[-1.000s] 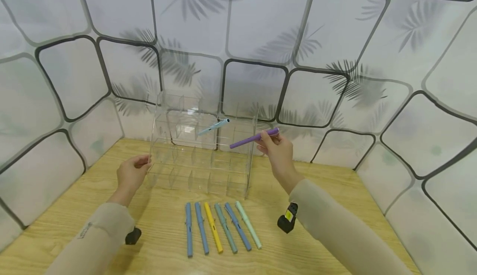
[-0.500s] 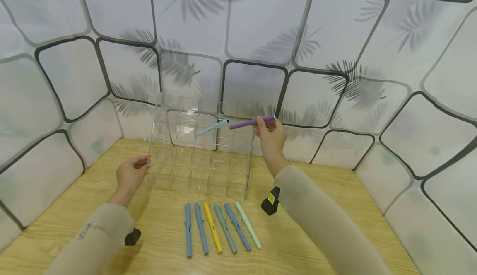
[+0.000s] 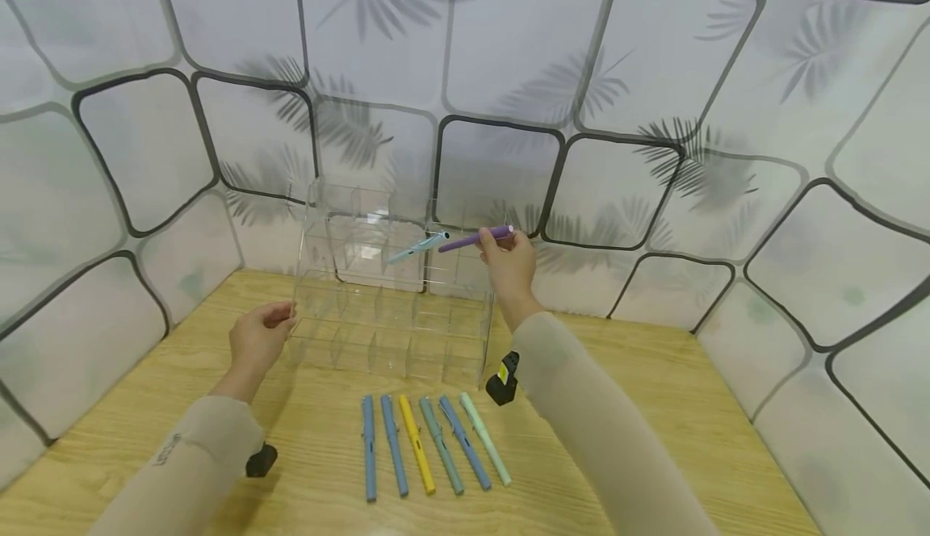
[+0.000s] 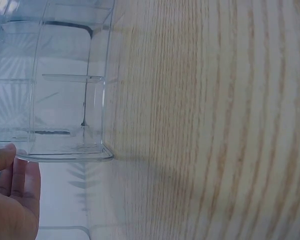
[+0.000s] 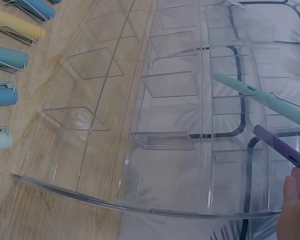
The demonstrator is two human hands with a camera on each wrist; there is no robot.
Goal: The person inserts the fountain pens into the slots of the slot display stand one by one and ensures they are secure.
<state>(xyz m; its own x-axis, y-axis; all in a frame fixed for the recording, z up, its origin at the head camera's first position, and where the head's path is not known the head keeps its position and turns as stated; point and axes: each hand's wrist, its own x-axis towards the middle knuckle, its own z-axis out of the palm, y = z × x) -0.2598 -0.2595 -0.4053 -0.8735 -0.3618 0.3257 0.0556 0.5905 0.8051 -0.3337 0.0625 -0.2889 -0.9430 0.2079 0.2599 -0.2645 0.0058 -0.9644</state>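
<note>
A clear plastic rack (image 3: 392, 354) with rows of small compartments stands on the table. My left hand (image 3: 260, 341) pinches its left side edge between thumb and fingers, as the left wrist view also shows (image 4: 17, 195). In my right hand (image 3: 512, 271) is a purple pen (image 3: 465, 240), pinched near one end and tilted slightly, in front of the rack's upper right part. Close to its tip, a light blue pen (image 3: 420, 247) rests slanted in an upper row. The right wrist view shows the purple pen (image 5: 280, 145) apart from the light blue one.
Several pens lie side by side in front of the rack, among them a yellow pen (image 3: 417, 444) and a pale green pen (image 3: 485, 439). The wooden table (image 3: 625, 374) meets patterned curtain-like walls (image 3: 501, 43) at the back and sides.
My right hand has carried the purple pen left and up, closer to the light blue pen, and the pen has tilted nearer to level. My left hand stays on the rack's edge.
</note>
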